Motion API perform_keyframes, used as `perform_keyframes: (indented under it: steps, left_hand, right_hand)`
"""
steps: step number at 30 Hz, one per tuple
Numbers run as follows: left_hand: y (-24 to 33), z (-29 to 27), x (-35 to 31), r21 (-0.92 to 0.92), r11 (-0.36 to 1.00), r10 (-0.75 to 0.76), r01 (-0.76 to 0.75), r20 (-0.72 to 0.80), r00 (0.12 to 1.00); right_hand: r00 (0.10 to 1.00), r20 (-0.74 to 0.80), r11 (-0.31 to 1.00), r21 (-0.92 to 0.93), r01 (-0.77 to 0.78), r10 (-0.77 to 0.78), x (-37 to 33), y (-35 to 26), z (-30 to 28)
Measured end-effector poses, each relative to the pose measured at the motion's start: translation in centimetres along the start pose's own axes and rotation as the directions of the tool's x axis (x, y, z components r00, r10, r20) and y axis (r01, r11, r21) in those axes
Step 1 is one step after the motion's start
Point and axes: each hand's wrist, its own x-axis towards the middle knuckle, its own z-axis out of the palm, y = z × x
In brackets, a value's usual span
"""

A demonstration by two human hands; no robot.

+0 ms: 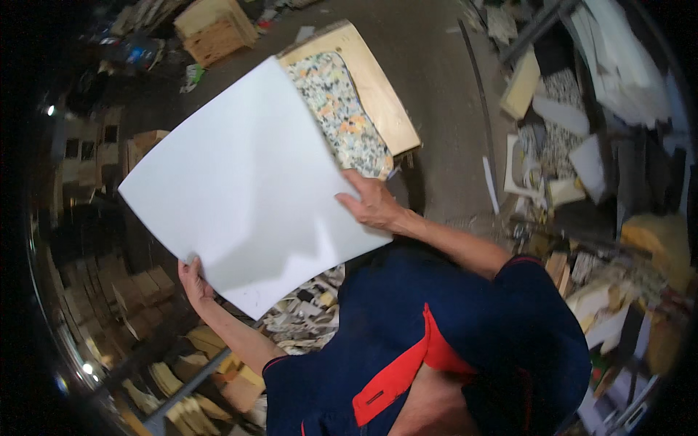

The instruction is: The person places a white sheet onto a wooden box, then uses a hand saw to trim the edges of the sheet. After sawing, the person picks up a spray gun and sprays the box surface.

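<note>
A large white sheet of thin foam hangs in front of me, held flat between both hands. My left hand grips its lower left edge. My right hand pinches its right edge, fingers curled over the sheet. Behind the sheet stands a wooden seat frame padded with speckled multicoloured foam; the sheet covers the frame's left part. My dark blue shirt with red trim fills the lower middle of the view.
Stacks of wooden blocks and frames line the left side. A wooden crate sits at the top left. White and yellow foam offcuts pile up at the right. Grey concrete floor lies beyond the seat frame.
</note>
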Motion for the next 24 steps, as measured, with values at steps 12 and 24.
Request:
perform_keyframes:
  steps: [12,24]
  left_hand:
    - [-1.5,-7.6,8.7,-0.077,0.993,-0.088,0.084,-0.044,0.995]
    - [-9.3,15.3,14.8,-0.103,0.994,0.064,-0.038,0.265,0.962]
  right_hand:
    - [0.972,-0.208,0.994,0.009,-0.111,0.11,7.0,-2.9,6.7]
    - [0.847,-0.496,0.96,-0.084,-0.266,0.191,2.0,0.2,-5.9]
